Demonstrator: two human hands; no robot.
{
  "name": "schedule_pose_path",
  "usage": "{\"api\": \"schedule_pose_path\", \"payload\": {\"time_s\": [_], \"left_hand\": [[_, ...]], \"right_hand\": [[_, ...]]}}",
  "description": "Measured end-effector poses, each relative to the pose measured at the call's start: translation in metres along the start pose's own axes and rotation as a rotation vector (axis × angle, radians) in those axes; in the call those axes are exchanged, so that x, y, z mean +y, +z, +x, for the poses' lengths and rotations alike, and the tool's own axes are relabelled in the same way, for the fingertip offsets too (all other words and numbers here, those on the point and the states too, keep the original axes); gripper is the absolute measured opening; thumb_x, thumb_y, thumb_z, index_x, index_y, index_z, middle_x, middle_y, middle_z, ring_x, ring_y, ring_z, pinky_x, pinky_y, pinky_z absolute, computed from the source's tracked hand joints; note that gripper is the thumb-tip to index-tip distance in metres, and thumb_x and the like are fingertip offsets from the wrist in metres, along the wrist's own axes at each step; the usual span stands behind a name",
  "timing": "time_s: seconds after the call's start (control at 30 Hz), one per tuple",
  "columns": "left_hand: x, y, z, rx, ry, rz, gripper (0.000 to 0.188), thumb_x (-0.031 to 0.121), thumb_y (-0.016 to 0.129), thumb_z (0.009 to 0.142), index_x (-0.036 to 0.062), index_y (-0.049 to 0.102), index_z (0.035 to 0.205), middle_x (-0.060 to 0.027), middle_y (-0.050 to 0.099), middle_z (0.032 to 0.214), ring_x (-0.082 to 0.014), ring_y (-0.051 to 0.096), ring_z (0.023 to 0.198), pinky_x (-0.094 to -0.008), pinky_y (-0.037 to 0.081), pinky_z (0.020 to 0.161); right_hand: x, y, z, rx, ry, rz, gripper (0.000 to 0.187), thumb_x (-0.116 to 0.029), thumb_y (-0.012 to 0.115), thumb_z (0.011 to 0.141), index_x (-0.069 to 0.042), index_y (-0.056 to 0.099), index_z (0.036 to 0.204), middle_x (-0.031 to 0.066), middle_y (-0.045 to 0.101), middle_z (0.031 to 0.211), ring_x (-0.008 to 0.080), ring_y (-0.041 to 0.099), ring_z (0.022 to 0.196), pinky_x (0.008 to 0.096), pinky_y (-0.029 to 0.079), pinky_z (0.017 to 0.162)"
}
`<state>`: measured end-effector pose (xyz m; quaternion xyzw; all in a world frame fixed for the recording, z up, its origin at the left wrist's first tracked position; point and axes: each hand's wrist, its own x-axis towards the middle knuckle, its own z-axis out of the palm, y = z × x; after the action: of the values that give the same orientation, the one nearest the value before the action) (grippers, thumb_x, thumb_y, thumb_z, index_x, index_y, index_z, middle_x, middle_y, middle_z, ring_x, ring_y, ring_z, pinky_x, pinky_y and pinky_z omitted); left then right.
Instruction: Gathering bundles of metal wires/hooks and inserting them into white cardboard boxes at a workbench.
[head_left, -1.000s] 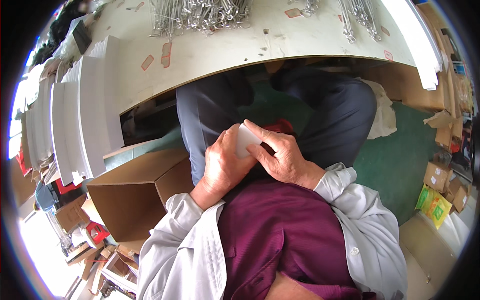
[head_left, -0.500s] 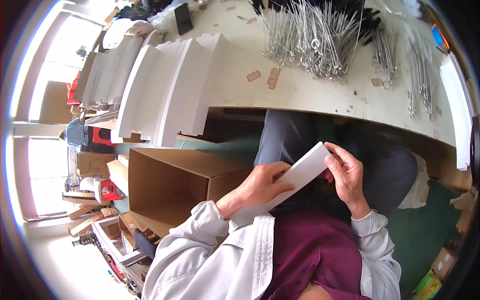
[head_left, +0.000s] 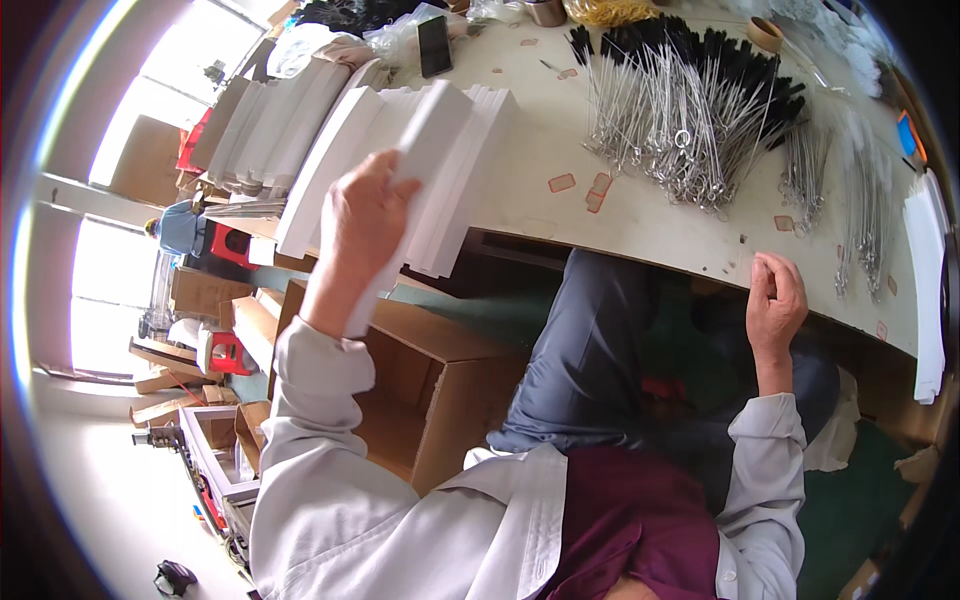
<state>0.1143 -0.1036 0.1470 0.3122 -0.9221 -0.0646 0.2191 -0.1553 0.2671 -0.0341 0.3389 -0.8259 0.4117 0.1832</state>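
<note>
My left hand is closed round a long, narrow white box, holding it over a row of similar white boxes at the table's left edge. The held box slants, its lower end hanging below my wrist, and it is slightly blurred. My right hand hovers by the table's front edge, fingers curled together, with nothing visible in them. Beyond it lies a heap of wire brushes with looped wire handles and black bristles. Smaller bunches of wire pieces lie to the right of the heap.
An open cardboard carton stands on the floor below the table. More white pieces are stacked at left. A dark phone, a tape roll and a white strip stack lie on the table.
My left hand has carried the white box from my lap up and left to the row. My right hand has let go of it and moved right, to the table edge.
</note>
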Motion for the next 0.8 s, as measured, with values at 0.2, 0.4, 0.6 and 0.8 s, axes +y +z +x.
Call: {"api": "schedule_pose_path", "payload": {"time_s": [0.2,0.4,0.6,0.8], "left_hand": [[-0.105,-0.007,0.063,0.021,-0.019,0.353,0.036,0.017,0.074,0.09,-0.0001,0.068,0.121,-0.0286,0.072,0.103,-0.0443,0.071,0.099,-0.0503,0.057,0.084],[-0.147,0.002,0.085,-0.074,-0.069,0.622,0.034,0.023,0.073,0.091,0.005,0.068,0.119,-0.0233,0.073,0.106,-0.0422,0.072,0.097,-0.049,0.057,0.082],[-0.166,0.018,0.078,-0.025,-0.033,0.694,0.03,0.028,0.073,0.091,0.0076,0.068,0.113,-0.0199,0.068,0.116,-0.0414,0.07,0.1,-0.0515,0.057,0.084],[-0.097,0.01,0.056,0.18,0.175,0.585,0.039,0.028,0.073,0.092,0.007,0.065,0.125,-0.0178,0.068,0.117,-0.0385,0.066,0.109,-0.0485,0.054,0.089]], "right_hand": [[-0.003,0.008,0.001,0.033,-0.043,-0.009,0.007,-0.007,0.069,0.095,-0.002,0.072,0.099,0.0089,0.07,0.099,0.0206,0.068,0.075,0.029,0.056,0.058],[-0.002,0.009,0.001,0.065,-0.087,-0.033,0.006,-0.006,0.07,0.094,-0.002,0.072,0.098,0.0096,0.07,0.098,0.0216,0.068,0.075,0.0294,0.057,0.058],[0.001,0.006,-0.004,0.073,-0.017,-0.041,0.005,-0.005,0.07,0.092,-0.004,0.072,0.097,0.0107,0.071,0.096,0.0269,0.069,0.081,0.0346,0.058,0.065],[-0.005,0.013,0.004,0.161,-0.128,-0.067,0.002,-0.008,0.069,0.089,-0.007,0.07,0.09,0.011,0.07,0.091,0.0329,0.069,0.083,0.043,0.056,0.074]]}}
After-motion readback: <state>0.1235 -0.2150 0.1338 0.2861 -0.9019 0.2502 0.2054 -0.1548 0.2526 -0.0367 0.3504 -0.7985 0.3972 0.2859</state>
